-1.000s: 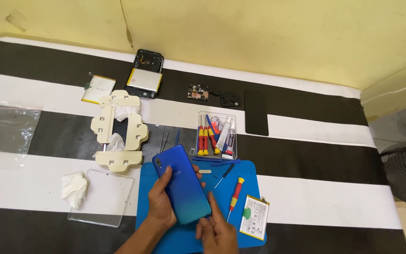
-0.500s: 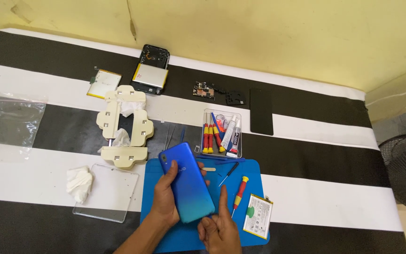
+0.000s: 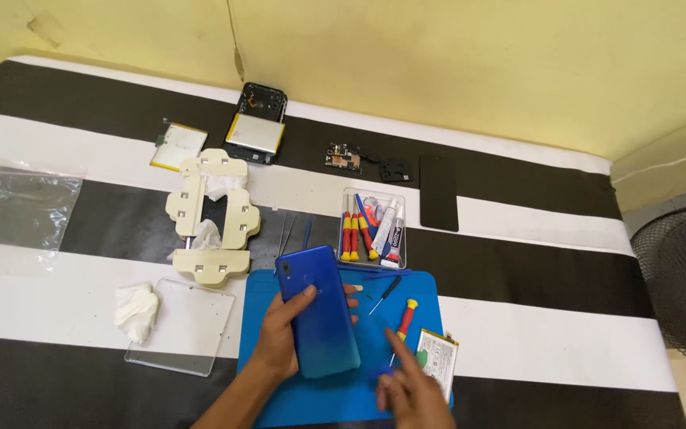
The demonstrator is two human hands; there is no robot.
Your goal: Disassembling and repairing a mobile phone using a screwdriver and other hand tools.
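My left hand [image 3: 278, 340] grips a blue smartphone [image 3: 321, 316] from its left side, back cover facing up, over a blue work mat [image 3: 422, 287]. My right hand [image 3: 410, 391] hovers just right of the phone's lower end without touching it. Its index finger points up and the other fingers are curled. A small dark blue piece shows at the thumb tip, and I cannot tell whether the hand holds it. A red and yellow screwdriver [image 3: 405, 316] and a white battery [image 3: 437, 362] lie on the mat beside my right hand.
A clear tray of tools and glue tubes [image 3: 373, 226], tweezers [image 3: 286, 230], a cream clamp jig [image 3: 212, 218], tissue [image 3: 136, 310] and a clear plate [image 3: 184, 327] surround the mat. Farther back lie an opened phone frame [image 3: 257, 127], circuit boards [image 3: 343, 156] and a black panel [image 3: 438, 202]. A fan [image 3: 684, 286] stands at the right.
My right hand has come off the phone's lower edge and shifted right and down. The phone stays in my left hand, slightly more upright in view.
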